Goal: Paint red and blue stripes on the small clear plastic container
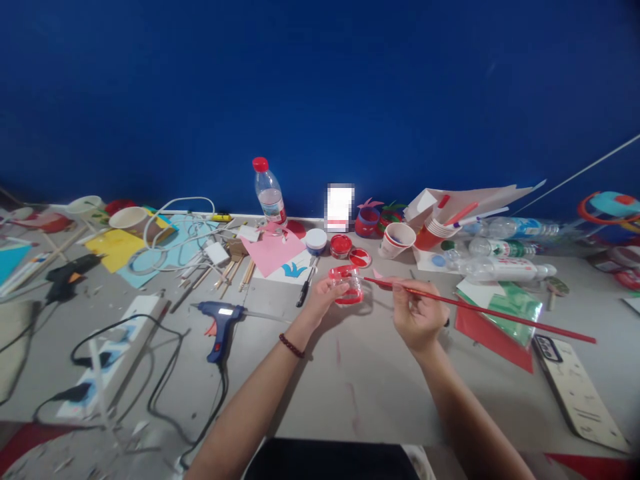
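Blue wall is standing behind the grey desk. Power strip is lying at left, plugs sitting in it. Phone is lying at far right, camera side up. Red-capped bottle is standing near the wall. Glue gun is lying left of the left hand. Right hand: fingers are pinching the red brush near its front end; handle is extending rightward. Left hand: fingers are gripping the clear, red-banded cup mid-desk. Brush tip is pointing at the cup's right side; contact: cannot tell. Red paint jar is standing open beyond the cup, lid lying just right of it.
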A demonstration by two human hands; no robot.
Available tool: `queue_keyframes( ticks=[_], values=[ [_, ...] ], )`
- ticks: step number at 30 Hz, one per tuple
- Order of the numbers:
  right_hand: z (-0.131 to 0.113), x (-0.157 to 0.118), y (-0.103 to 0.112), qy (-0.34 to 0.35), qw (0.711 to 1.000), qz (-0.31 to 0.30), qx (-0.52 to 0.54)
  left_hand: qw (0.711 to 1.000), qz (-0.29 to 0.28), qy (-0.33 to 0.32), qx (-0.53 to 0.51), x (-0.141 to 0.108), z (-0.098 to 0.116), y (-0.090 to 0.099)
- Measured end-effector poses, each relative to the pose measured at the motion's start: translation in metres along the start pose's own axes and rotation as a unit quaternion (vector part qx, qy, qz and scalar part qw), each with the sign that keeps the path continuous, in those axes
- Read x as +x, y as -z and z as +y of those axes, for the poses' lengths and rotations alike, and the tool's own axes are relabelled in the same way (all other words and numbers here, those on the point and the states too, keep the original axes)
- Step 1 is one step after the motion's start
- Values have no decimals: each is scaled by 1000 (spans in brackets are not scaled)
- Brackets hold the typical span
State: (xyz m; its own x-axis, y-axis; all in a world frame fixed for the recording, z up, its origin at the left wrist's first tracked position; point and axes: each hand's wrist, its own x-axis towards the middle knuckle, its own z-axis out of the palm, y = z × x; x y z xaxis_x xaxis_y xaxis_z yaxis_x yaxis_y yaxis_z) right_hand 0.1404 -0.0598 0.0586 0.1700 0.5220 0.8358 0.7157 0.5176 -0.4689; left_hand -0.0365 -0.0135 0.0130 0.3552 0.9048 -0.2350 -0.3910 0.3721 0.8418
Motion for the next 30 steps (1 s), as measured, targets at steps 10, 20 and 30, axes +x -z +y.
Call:
queue_keyframes(
  ticks=[10, 20, 30],
  values=[
    [11, 1, 4, -54, 998, 25, 24, 1000, -7, -14, -26, -1, 0, -1],
    [-8, -4, -2, -51, 998, -20, 35, 998, 10, -22, 63, -2, 2, -9],
    [-19, 11, -3, 76, 996, 1, -42, 998, 19, -32, 48, 0, -1, -6]
  ],
)
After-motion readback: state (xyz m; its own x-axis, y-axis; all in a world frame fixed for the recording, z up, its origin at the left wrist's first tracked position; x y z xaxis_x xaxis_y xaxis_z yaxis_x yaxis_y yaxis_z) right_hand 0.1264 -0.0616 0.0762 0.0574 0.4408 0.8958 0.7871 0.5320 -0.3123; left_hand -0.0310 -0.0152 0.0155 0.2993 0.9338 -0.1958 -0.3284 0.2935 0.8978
